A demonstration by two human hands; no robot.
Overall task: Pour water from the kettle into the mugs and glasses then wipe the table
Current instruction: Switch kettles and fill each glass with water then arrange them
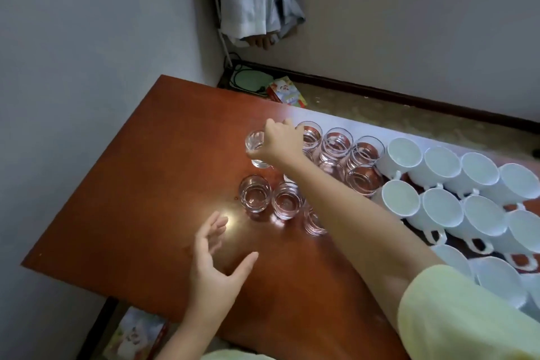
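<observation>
- The right hand [282, 140] grips a filled glass [257, 152] by its rim, at the far left of the glass cluster on the wooden table [140, 184].
- The left hand [213, 266] hovers open and empty near the table's front edge.
- Keep that glass level and move it slowly: it looks brimful.
- White mugs [438, 184] sit to the right; no kettle shows.

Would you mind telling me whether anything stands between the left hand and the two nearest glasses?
Nothing visible does. The left hand hovers open over bare table, and only clear tabletop separates it from the two nearest glasses. The right hand holds another glass farther back, out of that path.
</observation>
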